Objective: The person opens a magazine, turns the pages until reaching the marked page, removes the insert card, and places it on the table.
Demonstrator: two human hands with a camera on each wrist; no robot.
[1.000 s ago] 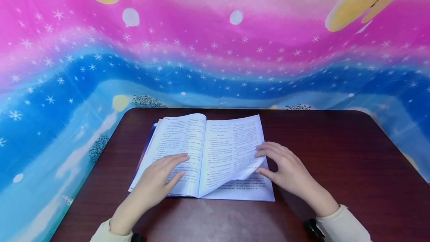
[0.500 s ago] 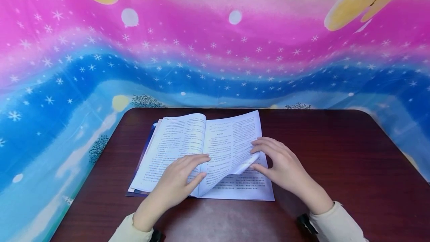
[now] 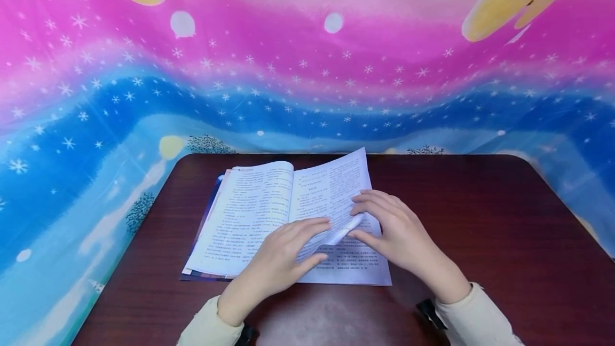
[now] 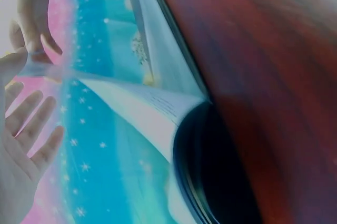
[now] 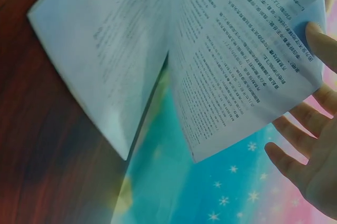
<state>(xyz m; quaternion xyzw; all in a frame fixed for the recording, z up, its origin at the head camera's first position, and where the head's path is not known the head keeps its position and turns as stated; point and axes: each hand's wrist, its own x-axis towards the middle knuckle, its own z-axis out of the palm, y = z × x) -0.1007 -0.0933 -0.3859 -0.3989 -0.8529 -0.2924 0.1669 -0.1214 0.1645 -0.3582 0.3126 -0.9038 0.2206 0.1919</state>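
Observation:
An open magazine (image 3: 245,212) lies on the table, its left stack of pages curving up at the spine. My right hand (image 3: 399,228) pinches the outer edge of a lifted right-hand page (image 3: 331,175), thumb on one face and fingers on the other. That page bends upward, its lower corner curled over, and printed text shows on the sheet beneath. In the right wrist view, dense print covers the raised page (image 5: 237,60) beside the thumb. My left hand (image 3: 283,255) hovers over the lower middle of the magazine, fingers extended toward the curled corner; the left wrist view shows its fingers spread.
The magazine rests on a dark reddish-brown wooden table (image 3: 480,218) with rounded far corners. Behind it hangs a pink and blue cloth (image 3: 307,84) printed with snowflakes. Pale sleeves and black wrist straps show at both wrists.
My left hand has moved right, from the left page across the spine toward the right page. My right hand has drawn slightly left and up, lifting the pinched page higher.

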